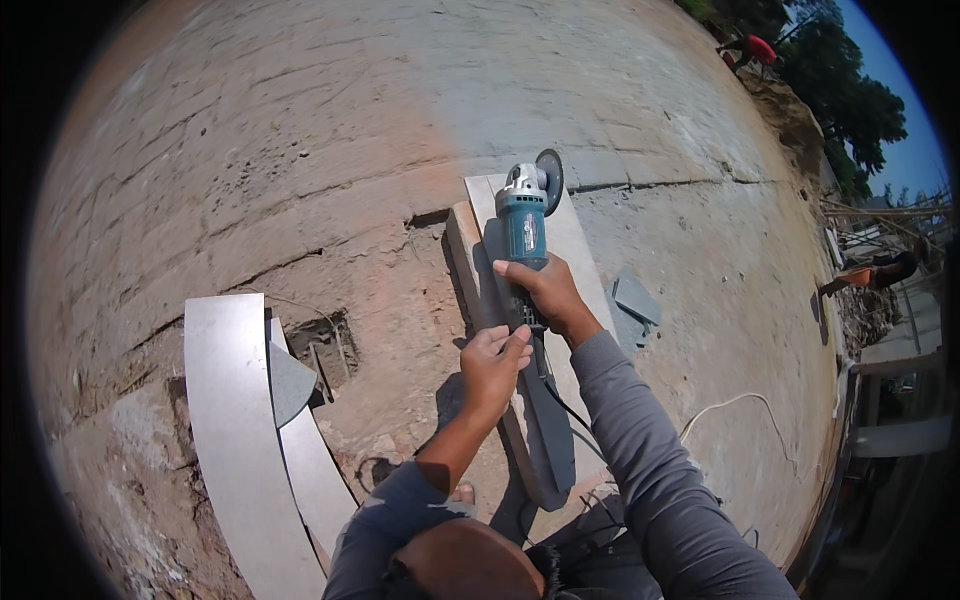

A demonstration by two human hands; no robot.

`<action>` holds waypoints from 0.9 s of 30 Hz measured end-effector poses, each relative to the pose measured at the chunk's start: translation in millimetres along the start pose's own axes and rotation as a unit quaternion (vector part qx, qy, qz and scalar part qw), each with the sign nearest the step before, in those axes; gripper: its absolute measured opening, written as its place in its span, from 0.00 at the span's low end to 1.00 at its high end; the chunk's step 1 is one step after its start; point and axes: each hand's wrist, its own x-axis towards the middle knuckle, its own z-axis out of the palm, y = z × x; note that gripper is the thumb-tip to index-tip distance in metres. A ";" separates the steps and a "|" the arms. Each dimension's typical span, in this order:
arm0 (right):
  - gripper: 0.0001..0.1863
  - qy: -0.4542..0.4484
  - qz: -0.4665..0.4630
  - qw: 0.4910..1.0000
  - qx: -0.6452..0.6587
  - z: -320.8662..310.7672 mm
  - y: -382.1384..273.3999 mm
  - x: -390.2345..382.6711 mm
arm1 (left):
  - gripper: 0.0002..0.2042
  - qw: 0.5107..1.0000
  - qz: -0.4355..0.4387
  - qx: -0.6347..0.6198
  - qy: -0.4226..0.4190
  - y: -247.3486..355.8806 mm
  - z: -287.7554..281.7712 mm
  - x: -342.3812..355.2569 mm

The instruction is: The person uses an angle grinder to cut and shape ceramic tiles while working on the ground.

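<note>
Just off centre toward 1 o'clock, a teal-and-black angle grinder [525, 232] lies lengthwise above a pale slab [582, 262], its dark disc [549, 184] pointing away from the person. The right hand [552, 296] wraps around the grinder's rear body. The left hand [488, 372] sits at its tail, thumb and fingers bent close together; whether they pinch anything, I cannot tell. A black cord [568, 407] trails from the tail toward 5 o'clock. At 8 o'clock, a grey curved-edge piece [291, 384] lies beside a long pale panel [228, 400]. Grey tile pieces [636, 299] lie at 3 o'clock, a pale cable [745, 397] at 4.
</note>
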 end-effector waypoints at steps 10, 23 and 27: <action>0.20 -0.023 0.001 1.000 -0.011 0.4 3.7 21.7 | 0.27 0.987 0.072 0.129 -0.055 14.9 -22.3 49.7; 0.33 0.007 -0.047 0.990 -0.136 12.2 18.0 79.4 | 0.55 0.884 0.082 0.444 -0.122 -13.8 -23.7 56.6; 0.37 -0.012 -0.051 0.991 -0.121 20.5 19.3 90.2 | 0.53 0.866 0.097 0.479 -0.108 -21.6 -23.0 55.4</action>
